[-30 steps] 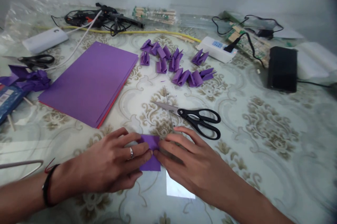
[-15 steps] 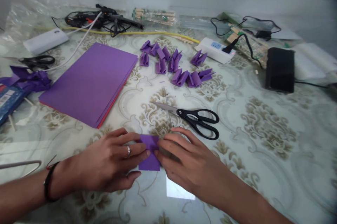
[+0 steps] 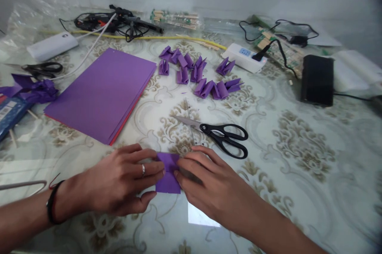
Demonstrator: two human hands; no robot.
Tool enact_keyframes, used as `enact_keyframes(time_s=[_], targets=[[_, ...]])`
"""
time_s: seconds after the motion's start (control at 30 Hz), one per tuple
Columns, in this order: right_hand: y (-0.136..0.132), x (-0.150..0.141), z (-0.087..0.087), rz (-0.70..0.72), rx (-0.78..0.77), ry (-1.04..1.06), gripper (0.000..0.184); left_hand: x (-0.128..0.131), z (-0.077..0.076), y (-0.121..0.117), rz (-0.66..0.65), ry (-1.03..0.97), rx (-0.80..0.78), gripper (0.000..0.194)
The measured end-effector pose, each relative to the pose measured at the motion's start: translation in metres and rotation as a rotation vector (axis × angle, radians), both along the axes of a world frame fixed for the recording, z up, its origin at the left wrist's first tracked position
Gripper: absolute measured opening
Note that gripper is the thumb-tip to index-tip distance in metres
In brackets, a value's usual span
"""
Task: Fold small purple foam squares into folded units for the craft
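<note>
A small purple piece of paper (image 3: 168, 184) lies on the table in front of me, with a crease across its middle. From the left, the fingertips of my left hand (image 3: 125, 180) press on its edge, the thumb apart below. My right hand (image 3: 210, 182) has curled fingers on the paper's right edge, holding it down. Just beyond the right hand rest black-handled scissors (image 3: 221, 132), blades pointing left. Further back sit several folded purple paper pieces (image 3: 197, 71). To the left is a stack of purple sheets (image 3: 104, 90) with red paper underneath.
A white power strip (image 3: 244, 57) with a black plug stands at the back, near a black box (image 3: 317, 81). Along the wall lie a tangle of black gear (image 3: 116, 23) and bagged sticks (image 3: 176, 19). A white power bank (image 3: 52, 46) and second scissors (image 3: 43, 69) are at left.
My left hand has drawn back slightly to the left, its fingertips now nearer the paper's left side. The right hand and the paper have hardly moved.
</note>
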State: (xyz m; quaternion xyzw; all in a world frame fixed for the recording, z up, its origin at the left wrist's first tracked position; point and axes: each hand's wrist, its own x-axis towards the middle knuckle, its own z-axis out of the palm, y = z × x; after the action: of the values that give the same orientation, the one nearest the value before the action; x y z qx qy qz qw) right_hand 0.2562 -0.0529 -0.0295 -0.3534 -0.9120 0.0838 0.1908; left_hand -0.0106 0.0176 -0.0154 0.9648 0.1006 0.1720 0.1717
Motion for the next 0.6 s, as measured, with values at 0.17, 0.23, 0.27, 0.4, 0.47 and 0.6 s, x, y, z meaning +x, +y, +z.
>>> enact_keyframes(time_s=[0.17, 0.23, 0.27, 0.4, 0.47, 0.6], targets=[[0.0004, 0.0007, -0.0002, -0.008, -0.016, 0.025, 0.021, -0.0044, 0.0031, 0.0006, -0.003, -0.009, -0.018, 0.016], [0.0003, 0.0006, -0.0004, -0.008, -0.020, 0.027, 0.022, -0.0058, 0.0031, 0.0008, -0.008, -0.016, -0.001, 0.016], [0.0003, 0.0004, -0.0004, -0.009, -0.022, 0.029, 0.022, -0.0062, 0.0027, 0.0012, -0.010, -0.020, 0.007, 0.016], [0.0010, -0.0002, 0.0006, -0.026, -0.024, 0.050, 0.023, -0.0067, 0.0007, 0.0043, -0.017, -0.035, 0.032, 0.015], [0.0014, 0.0001, 0.0015, -0.029, -0.025, 0.050, 0.023, -0.0072, 0.0005, 0.0059, -0.020, -0.043, 0.043, 0.015], [0.0011, 0.0014, 0.0023, -0.020, -0.028, 0.034, 0.021, -0.0084, 0.0019, 0.0068, -0.040, -0.015, 0.046, 0.011]])
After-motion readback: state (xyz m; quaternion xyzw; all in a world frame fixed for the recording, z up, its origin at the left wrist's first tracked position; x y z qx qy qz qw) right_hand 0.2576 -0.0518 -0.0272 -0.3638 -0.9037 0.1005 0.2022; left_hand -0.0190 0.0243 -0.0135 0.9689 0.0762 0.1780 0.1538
